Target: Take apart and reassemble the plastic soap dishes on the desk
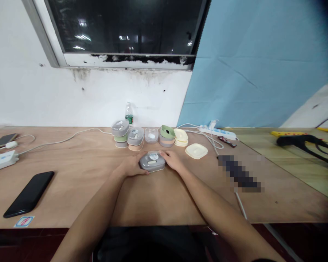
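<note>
Head view: two bare hands are closing around a grey box (pixel 152 161) lying flat on the wooden bench (pixel 164 196), near the person's edge of it. The left hand (pixel 133 166) is cupping the box's left side, its grip curled against the wall with the thumb tucked along the near edge. The right hand (pixel 174 160) is pressing on the box's right side, its grip partly curled, fingers resting on the lid's rim. The box is carrying a pale round label on its lid.

Just behind the box, a row of small containers is lining up: a grey-and-green stack (pixel 120 133), a grey-and-tan stack (pixel 136 139), a clear box (pixel 151 135), a green-lidded stack (pixel 167 135) and a pile of cream lids (pixel 180 137). A single cream lid (pixel 196 151) is lying to the right of the grey box. A bottle (pixel 129 114) is standing behind the row, against the wall.

Well left of the box, a black phone (pixel 29 193) is lying face down, and a white power strip (pixel 2 161) is sitting beyond it. Another power strip (pixel 218 133) is trailing cables to the box's far right.
</note>
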Demonstrator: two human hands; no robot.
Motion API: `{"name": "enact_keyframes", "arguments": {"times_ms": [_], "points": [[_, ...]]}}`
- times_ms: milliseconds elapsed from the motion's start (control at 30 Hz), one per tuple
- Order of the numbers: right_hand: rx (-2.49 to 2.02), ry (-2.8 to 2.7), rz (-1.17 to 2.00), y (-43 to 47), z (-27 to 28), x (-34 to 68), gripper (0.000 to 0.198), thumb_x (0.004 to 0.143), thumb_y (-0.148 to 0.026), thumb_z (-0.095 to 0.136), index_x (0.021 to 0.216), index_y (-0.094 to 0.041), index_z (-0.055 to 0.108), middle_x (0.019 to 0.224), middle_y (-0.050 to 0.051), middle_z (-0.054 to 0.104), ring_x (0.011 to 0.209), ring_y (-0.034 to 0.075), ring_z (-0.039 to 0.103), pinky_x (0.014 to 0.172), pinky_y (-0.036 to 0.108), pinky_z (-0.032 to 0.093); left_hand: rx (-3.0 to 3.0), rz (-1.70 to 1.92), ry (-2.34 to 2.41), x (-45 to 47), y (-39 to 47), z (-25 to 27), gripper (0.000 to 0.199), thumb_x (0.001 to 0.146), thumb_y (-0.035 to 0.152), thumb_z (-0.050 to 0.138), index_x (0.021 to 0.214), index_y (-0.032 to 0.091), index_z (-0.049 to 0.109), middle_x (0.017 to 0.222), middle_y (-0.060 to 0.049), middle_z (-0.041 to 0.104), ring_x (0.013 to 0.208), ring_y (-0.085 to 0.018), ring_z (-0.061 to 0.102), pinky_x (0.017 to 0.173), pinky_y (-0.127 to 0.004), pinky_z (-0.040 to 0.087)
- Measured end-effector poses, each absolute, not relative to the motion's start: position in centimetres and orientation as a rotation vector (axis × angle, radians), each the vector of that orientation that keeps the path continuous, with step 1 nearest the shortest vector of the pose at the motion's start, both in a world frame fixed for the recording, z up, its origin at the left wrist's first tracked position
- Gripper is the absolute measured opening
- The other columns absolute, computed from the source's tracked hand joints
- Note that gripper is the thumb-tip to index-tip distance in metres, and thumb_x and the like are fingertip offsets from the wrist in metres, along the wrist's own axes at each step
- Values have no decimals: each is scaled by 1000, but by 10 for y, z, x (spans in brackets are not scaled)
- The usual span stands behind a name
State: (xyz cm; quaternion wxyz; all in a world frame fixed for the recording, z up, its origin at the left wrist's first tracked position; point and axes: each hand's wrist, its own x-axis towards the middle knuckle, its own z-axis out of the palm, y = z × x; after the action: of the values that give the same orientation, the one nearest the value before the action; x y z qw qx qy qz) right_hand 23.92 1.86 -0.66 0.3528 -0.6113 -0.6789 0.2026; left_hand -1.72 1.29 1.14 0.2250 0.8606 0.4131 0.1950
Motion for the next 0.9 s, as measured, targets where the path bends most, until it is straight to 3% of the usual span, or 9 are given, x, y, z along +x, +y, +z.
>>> {"name": "enact_keyframes", "arguments": {"times_ms": [233, 400, 500, 567, 733, 900], "points": [[-1517, -1616, 566, 24, -11, 244, 59, 82, -71, 39, 56, -19, 51, 53, 0, 55, 54, 15, 51, 51, 25, 31, 2343, 817, 1041, -9, 5, 22, 87, 64, 47, 78, 140, 28, 42, 139, -9, 48, 121, -30, 51, 100, -42, 44], [-1579, -1411, 686, 28, -13, 248, 63, 83, -74, 30, 64, -19, 56, 45, 1, 54, 43, 15, 49, 47, 26, 33, 2246, 1133, 1067, -8, 13, 27, 82, 65, 48, 78, 136, 26, 45, 136, -10, 50, 121, -29, 51, 90, -37, 51], [-1579, -1451, 669, 28, -13, 248, 60, 83, -73, 34, 68, -19, 57, 45, -1, 53, 44, 15, 50, 48, 25, 33, 2135, 1472, 1242, -6, 27, 38, 82, 67, 48, 77, 137, 23, 42, 135, -12, 48, 121, -27, 50, 86, -33, 52], [-1561, -1528, 620, 27, -13, 247, 57, 83, -70, 37, 67, -19, 57, 46, -1, 53, 47, 15, 51, 49, 25, 32, 2052, 1597, 1467, -3, 37, 49, 82, 68, 47, 76, 138, 24, 40, 134, -11, 48, 120, -26, 50, 91, -35, 49], [-1583, -1634, 503, 26, -14, 245, 51, 83, -63, 42, 59, -19, 52, 48, -2, 52, 52, 15, 49, 52, 25, 30, 1900, 1451, 1981, 13, 53, 65, 79, 69, 51, 73, 137, 27, 41, 128, -13, 49, 115, -32, 53, 95, -43, 45], [-1576, -1649, 452, 28, -17, 245, 46, 83, -58, 44, 57, -20, 49, 52, -2, 52, 55, 14, 47, 52, 24, 28, 1905, 1396, 2119, 31, 53, 57, 81, 74, 54, 66, 140, 19, 37, 127, -19, 47, 116, -36, 50, 95, -48, 41]]}}
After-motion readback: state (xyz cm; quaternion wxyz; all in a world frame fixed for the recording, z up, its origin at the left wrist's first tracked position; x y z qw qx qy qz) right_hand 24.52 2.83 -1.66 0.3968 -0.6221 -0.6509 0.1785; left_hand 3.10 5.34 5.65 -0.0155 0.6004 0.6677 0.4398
